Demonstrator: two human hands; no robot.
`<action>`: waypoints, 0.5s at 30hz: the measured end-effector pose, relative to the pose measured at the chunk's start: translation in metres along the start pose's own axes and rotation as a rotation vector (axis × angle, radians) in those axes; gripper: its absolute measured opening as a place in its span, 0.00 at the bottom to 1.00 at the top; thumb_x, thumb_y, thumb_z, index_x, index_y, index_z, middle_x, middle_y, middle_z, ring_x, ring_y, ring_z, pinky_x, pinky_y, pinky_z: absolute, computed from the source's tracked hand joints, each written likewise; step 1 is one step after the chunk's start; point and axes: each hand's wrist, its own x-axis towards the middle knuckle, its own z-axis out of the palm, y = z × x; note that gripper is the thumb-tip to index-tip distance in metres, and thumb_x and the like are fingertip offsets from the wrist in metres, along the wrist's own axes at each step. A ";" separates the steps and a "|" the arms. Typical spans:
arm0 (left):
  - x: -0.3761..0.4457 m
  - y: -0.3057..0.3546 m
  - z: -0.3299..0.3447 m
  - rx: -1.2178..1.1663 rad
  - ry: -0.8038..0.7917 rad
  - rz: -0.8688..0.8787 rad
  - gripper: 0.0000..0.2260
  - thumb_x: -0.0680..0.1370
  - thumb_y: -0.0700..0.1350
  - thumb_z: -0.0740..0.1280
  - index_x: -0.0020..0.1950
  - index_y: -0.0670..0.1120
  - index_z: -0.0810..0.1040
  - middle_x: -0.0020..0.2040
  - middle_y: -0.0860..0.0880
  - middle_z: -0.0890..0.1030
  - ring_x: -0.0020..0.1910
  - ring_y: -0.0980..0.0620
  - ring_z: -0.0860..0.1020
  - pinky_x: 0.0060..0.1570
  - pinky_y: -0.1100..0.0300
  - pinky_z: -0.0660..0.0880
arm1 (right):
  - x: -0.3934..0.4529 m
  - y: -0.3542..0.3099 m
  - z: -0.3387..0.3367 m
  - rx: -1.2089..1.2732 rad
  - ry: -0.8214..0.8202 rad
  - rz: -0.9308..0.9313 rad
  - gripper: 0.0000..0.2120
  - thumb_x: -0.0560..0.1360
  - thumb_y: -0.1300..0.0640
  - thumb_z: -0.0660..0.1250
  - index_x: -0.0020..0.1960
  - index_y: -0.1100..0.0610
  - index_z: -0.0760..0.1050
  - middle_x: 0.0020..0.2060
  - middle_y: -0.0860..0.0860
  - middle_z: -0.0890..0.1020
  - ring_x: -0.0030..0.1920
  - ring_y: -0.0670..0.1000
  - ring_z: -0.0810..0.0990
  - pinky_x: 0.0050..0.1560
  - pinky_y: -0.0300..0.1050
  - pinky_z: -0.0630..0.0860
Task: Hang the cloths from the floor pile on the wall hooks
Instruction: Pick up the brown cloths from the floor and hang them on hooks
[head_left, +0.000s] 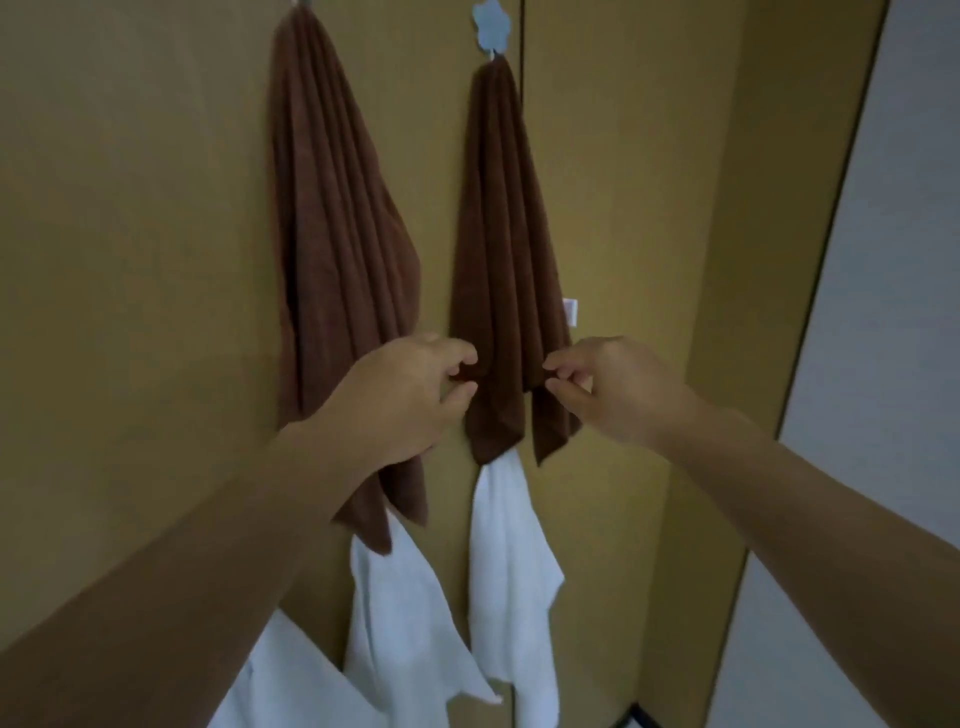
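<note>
Two brown cloths hang on a tan wall. The right brown cloth (506, 249) hangs from a blue flower-shaped hook (491, 25). My left hand (410, 395) pinches that cloth's lower left edge. My right hand (608, 387) pinches its lower right edge. The left brown cloth (332, 234) hangs from a hook at the top edge of the view, mostly out of sight. Below them hang white cloths: one (511, 571) under the right brown cloth, one (400, 623) under the left, and a third (291, 680) at the bottom, partly behind my left forearm.
A small white hook (570, 310) sticks out beside the right brown cloth. A dark vertical seam (522, 47) runs down the wall behind it. The wall turns a corner at the right, where a pale grey panel (883, 364) stands. The floor pile is out of view.
</note>
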 end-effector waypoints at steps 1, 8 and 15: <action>-0.004 0.008 0.014 -0.020 -0.036 0.001 0.15 0.76 0.49 0.66 0.63 0.49 0.76 0.55 0.52 0.78 0.54 0.53 0.77 0.55 0.55 0.73 | -0.015 0.010 0.000 0.002 -0.022 0.024 0.13 0.76 0.53 0.65 0.58 0.53 0.79 0.50 0.50 0.83 0.50 0.52 0.80 0.49 0.46 0.75; -0.038 0.071 0.120 -0.166 -0.304 -0.032 0.17 0.76 0.52 0.66 0.64 0.50 0.75 0.61 0.52 0.78 0.59 0.51 0.76 0.59 0.58 0.70 | -0.146 0.088 -0.002 0.038 -0.168 0.300 0.19 0.77 0.49 0.64 0.66 0.52 0.73 0.59 0.51 0.79 0.57 0.50 0.78 0.56 0.42 0.73; -0.067 0.128 0.214 -0.353 -0.555 0.034 0.21 0.78 0.53 0.64 0.69 0.49 0.70 0.67 0.52 0.72 0.62 0.53 0.74 0.60 0.60 0.70 | -0.279 0.132 -0.004 0.005 -0.206 0.650 0.19 0.77 0.48 0.64 0.66 0.54 0.72 0.59 0.53 0.79 0.56 0.50 0.77 0.51 0.32 0.67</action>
